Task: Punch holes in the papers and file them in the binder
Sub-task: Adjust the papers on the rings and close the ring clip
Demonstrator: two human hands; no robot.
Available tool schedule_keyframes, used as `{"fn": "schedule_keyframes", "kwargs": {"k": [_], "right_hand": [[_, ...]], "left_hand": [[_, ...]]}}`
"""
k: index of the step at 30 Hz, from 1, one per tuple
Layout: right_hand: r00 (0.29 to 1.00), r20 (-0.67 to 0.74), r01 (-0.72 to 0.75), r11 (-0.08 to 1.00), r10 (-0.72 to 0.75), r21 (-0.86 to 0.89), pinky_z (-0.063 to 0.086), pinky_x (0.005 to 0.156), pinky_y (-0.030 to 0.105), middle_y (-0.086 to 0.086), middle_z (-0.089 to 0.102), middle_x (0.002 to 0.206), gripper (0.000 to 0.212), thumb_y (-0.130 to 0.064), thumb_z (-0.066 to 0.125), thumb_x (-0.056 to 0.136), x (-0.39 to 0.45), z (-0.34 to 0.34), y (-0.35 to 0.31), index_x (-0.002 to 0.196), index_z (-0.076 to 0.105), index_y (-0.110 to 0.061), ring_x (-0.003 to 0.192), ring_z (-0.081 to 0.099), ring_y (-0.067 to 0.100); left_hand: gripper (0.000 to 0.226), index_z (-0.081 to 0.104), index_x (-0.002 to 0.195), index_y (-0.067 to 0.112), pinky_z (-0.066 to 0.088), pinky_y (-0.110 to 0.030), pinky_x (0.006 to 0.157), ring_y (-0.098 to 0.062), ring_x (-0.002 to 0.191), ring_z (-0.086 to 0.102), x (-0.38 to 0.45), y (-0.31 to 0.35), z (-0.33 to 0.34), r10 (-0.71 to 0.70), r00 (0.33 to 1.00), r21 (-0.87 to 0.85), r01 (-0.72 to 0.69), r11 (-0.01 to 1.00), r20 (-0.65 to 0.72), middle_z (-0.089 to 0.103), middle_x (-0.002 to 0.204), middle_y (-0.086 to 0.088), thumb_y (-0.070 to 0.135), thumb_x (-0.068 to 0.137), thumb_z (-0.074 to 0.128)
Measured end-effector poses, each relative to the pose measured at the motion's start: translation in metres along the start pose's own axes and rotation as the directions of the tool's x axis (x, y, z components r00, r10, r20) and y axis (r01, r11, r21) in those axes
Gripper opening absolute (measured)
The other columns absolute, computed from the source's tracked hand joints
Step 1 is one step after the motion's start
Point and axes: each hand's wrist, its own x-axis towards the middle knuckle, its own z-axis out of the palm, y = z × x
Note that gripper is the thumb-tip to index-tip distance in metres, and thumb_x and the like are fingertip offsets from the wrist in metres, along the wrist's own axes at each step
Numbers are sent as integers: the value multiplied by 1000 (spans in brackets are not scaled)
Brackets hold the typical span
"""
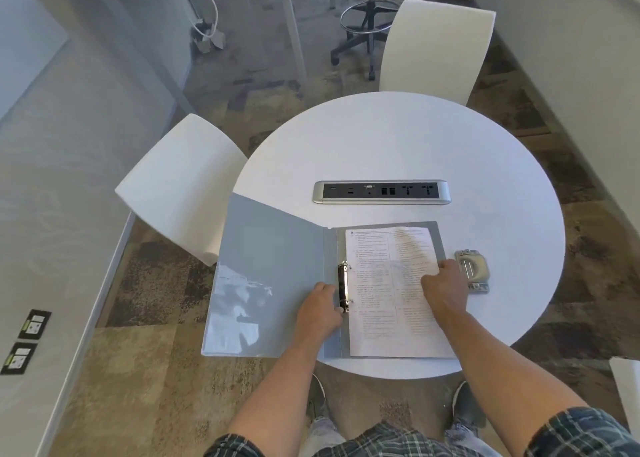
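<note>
A grey binder (270, 266) lies open on the round white table (398, 144), its left cover hanging past the table's edge. Printed papers (381, 300) lie on its right half, their left edge at the metal ring mechanism (343, 288). My left hand (320, 309) rests on the binder's spine with its fingers at the lower end of the ring mechanism. My right hand (443, 288) presses flat on the right side of the papers. A metal hole punch (471, 269) sits on the table just right of the binder, beside my right hand.
A silver power and socket strip (381, 192) is set into the table behind the binder. One white chair (180, 186) stands at the left, another white chair (436, 47) at the far side. A black stool (367, 23) stands further back on the carpet.
</note>
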Motion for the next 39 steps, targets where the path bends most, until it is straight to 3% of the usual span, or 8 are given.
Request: {"fn": "schedule_keyframes", "kwargs": {"k": [3,6,9,11,18,27,32,39], "right_hand": [[965,-24,240,917,-261,-319,46,103,45,13,58,136,60,-12,70,82,-7,14,2,139,51,-11,126,55,34],[795,275,604,752,-541,-265,38,116,41,-3,57,147,52,-23,70,93,-16,30,1,143,56,-25,136,53,23],[554,610,818,507,-566,-273,34,118,38,-15,51,154,42,-35,60,101,-21,49,2,143,59,-35,140,50,13],[498,713,856,411,-494,-313,33,118,37,-16,43,160,43,-37,54,103,-22,60,5,146,56,-39,145,43,11],[479,798,878,220,-367,-426,22,122,45,-14,7,173,57,-42,44,107,-19,60,9,161,24,-45,158,15,15],[467,825,883,219,-319,-415,17,124,46,-13,-2,173,64,-34,45,106,-18,55,3,162,16,-45,159,8,15],[473,819,878,257,-325,-405,17,123,47,-15,2,173,63,-35,47,105,-16,57,2,161,20,-47,159,11,14],[486,803,867,308,-345,-393,17,123,47,-15,8,172,62,-35,51,104,-16,58,6,160,26,-46,158,13,16]], "left_hand": [[34,61,122,13,53,-34,89,-22,109,60,3,1,2,28,1000,60,-29,998,6,52,124,-2,19,89,67],[32,63,117,14,56,-36,88,-20,106,59,5,1,6,28,999,98,-30,995,18,49,122,0,20,87,70],[26,64,113,14,56,-39,84,-22,103,60,7,3,9,16,1000,104,-17,994,6,49,120,0,19,88,68],[19,64,109,14,54,-37,78,-23,99,61,8,7,8,-11,1000,73,12,997,-23,50,116,-1,18,90,63],[17,69,95,15,48,-30,64,-27,84,66,19,23,-2,-218,975,-119,211,970,-48,68,89,-1,11,81,60],[34,68,103,12,49,-30,68,-28,97,71,51,23,-11,-357,933,-103,352,930,-34,74,101,-5,37,83,79],[27,68,108,12,55,-33,74,-30,100,71,57,35,-16,-373,928,5,373,928,17,74,107,-8,16,81,70],[32,68,116,17,56,-33,77,-28,100,71,54,43,-10,-295,955,100,295,950,-9,71,110,-6,14,84,65]]}}
